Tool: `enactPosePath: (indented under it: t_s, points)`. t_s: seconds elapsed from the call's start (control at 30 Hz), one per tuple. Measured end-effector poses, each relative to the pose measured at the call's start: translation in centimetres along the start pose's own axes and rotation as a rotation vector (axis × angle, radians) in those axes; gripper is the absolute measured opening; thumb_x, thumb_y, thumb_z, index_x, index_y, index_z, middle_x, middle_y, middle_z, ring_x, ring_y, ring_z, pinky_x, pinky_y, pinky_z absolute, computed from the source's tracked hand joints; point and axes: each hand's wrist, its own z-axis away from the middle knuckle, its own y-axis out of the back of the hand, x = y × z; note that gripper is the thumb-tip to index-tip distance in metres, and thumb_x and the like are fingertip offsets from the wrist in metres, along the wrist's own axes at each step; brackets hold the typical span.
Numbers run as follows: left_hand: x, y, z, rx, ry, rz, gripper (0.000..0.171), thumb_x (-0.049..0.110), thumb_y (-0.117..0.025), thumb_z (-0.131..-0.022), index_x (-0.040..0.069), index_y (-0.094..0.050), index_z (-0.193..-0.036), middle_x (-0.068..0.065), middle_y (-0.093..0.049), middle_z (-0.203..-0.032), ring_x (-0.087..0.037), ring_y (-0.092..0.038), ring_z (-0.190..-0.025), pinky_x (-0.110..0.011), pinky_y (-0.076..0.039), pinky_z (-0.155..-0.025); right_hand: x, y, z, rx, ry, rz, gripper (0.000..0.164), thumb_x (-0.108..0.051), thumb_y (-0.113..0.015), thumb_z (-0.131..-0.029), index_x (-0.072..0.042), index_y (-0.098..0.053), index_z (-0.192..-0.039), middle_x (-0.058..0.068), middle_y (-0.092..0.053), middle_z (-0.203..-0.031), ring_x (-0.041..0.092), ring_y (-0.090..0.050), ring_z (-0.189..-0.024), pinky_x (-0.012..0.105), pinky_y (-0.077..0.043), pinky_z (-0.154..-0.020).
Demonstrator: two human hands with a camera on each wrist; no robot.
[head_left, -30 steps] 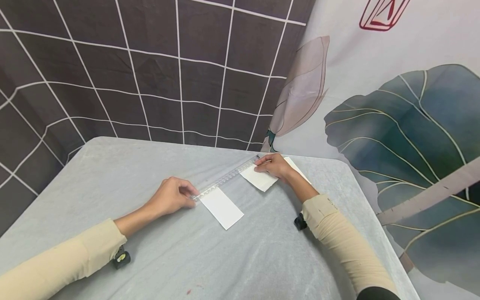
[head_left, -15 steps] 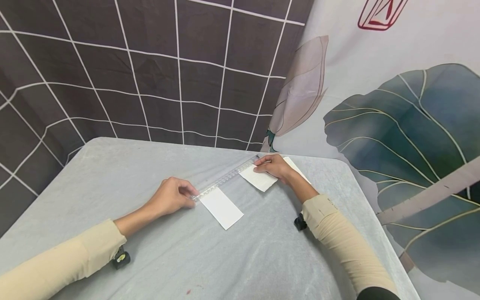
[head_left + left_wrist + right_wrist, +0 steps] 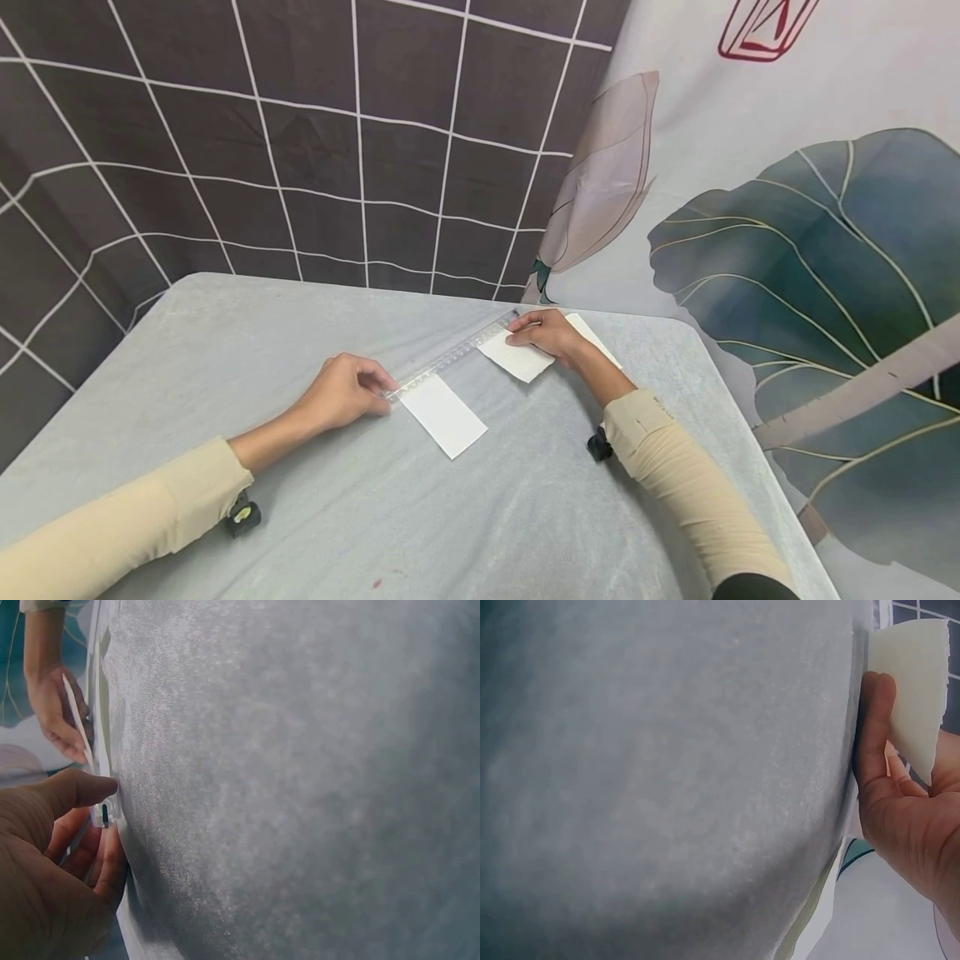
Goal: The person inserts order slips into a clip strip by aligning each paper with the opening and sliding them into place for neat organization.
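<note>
Left fingers (image 3: 378,372) pinching ruler (image 3: 453,356), right fingers (image 3: 529,317) pinching ragged paper (image 3: 519,359) near far table edge (image 3: 337,291), wide room nearside

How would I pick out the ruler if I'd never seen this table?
On the grey-covered table, look between the left hand and the right hand. The ruler slants there, its near end held by the left hand, its far end beside the right. It is the long, narrow, see-through strip; the white card and off-white paper near it are solid.
</note>
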Motion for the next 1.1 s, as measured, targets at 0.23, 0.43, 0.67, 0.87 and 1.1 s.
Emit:
enactPosePath:
  t_s: [0.23, 0.43, 0.67, 0.87, 1.1]
  points:
    - [-0.14, 0.06, -0.16, 0.004, -0.003, -0.006, 0.024, 0.006, -0.093, -0.073, 0.011, -0.088, -0.096, -0.002, -0.082, -0.087, -0.010, -0.070, -0.084, -0.025, -0.056, -0.078, 0.17, -0.08, -0.20, -0.002, 0.005, -0.001, 0.038, -0.013, -0.086, -0.096, 0.001, -0.077, -0.130, 0.015, -0.075, -0.130, 0.009, -0.065, -0.081, 0.020, -0.054, -0.072]
    - [-0.11, 0.10, -0.14, 0.000, -0.003, -0.002, 0.024, 0.005, -0.093, -0.073, 0.012, -0.088, -0.096, -0.002, -0.083, -0.088, -0.010, -0.071, -0.084, -0.025, -0.057, -0.078, 0.21, -0.11, -0.29, 0.002, 0.011, 0.001, 0.037, -0.012, -0.086, -0.096, 0.002, -0.078, -0.129, 0.015, -0.075, -0.130, 0.008, -0.065, -0.081, 0.020, -0.053, -0.072]
    - [-0.11, 0.07, -0.13, 0.006, -0.009, -0.001, 0.026, 0.006, -0.094, -0.072, 0.011, -0.088, -0.096, -0.003, -0.083, -0.089, -0.011, -0.071, -0.084, -0.027, -0.057, -0.078, -0.14, -0.33, 0.00, -0.008, -0.003, -0.005, 0.037, -0.013, -0.087, -0.095, 0.000, -0.078, -0.129, 0.015, -0.075, -0.130, 0.009, -0.064, -0.081, 0.020, -0.053, -0.072]
    - [0.05, 0.12, -0.08, 0.012, -0.005, -0.006, 0.025, 0.007, -0.093, -0.072, 0.012, -0.088, -0.096, -0.002, -0.083, -0.088, -0.009, -0.071, -0.084, -0.027, -0.057, -0.079, -0.12, -0.49, 0.00, -0.007, 0.000, 0.007, 0.037, -0.014, -0.087, -0.096, 0.000, -0.079, -0.129, 0.017, -0.074, -0.136, 0.011, -0.064, -0.086, 0.020, -0.053, -0.075]
    - [-0.05, 0.08, -0.09, 0.003, -0.002, -0.004, 0.025, 0.006, -0.093, -0.073, 0.012, -0.088, -0.096, -0.003, -0.084, -0.090, -0.011, -0.072, -0.086, -0.027, -0.057, -0.080, -0.03, -0.63, 0.01, -0.013, 0.000, 0.014, 0.037, -0.015, -0.087, -0.095, 0.000, -0.079, -0.129, 0.017, -0.074, -0.135, 0.011, -0.064, -0.086, 0.021, -0.053, -0.076]
